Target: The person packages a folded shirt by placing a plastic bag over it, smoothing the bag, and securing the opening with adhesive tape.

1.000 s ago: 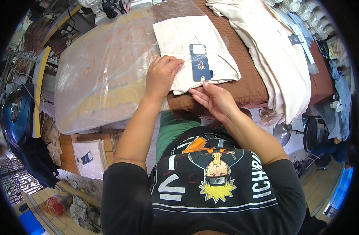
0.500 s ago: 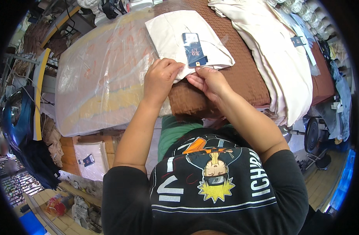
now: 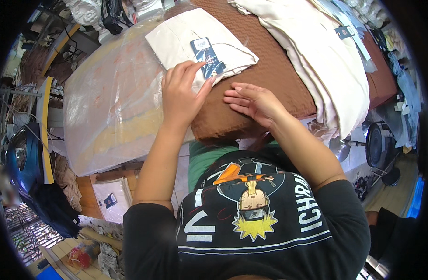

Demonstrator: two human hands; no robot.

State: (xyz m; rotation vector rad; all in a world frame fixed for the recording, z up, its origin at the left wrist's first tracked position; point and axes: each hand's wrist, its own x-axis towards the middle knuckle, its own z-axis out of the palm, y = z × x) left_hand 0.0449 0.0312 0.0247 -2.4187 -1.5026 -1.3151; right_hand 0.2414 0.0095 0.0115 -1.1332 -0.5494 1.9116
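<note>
The person's black printed T-shirt (image 3: 251,219) filled the lower middle of the view, with both bare forearms reaching up from it. The right hand (image 3: 251,100) lay flat and empty, fingers spread, on the brown quilted table cover (image 3: 270,70) near its front edge. Just beside it, the left hand (image 3: 179,93) rested on the near edge of the bagged cream garment (image 3: 195,44), fingers loosely open and pressing on the clear wrapping, thumb by the blue tag (image 3: 207,56). The 2 hands were apart. The garment lay on the cover toward its left edge, overlapping a large clear plastic bag (image 3: 111,102) at the left. A pile of cream fabric (image 3: 321,56) ran along the cover's right side.
</note>
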